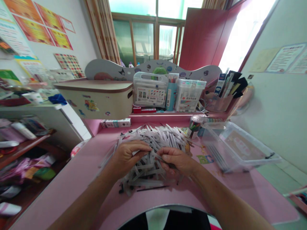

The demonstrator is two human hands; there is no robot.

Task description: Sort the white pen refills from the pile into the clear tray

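Observation:
A heap of white and clear pen tubes covers the middle of the pink desk, with small black pieces among them. Over the front of this heap, my left hand is closed, its thumb and fingertips pinched on something too small to make out. Just across from it, my right hand is curled around a thin pen, partly hidden by the fingers. The fingertips of both hands almost meet. Near the desk's front lies a thin dark rod.
A clear plastic bin holding some tubes stands at the right. Behind the heap are a jar of pens and a shelf bearing a lidded cream box, marker cases and a pen holder. Cluttered shelves stand at left.

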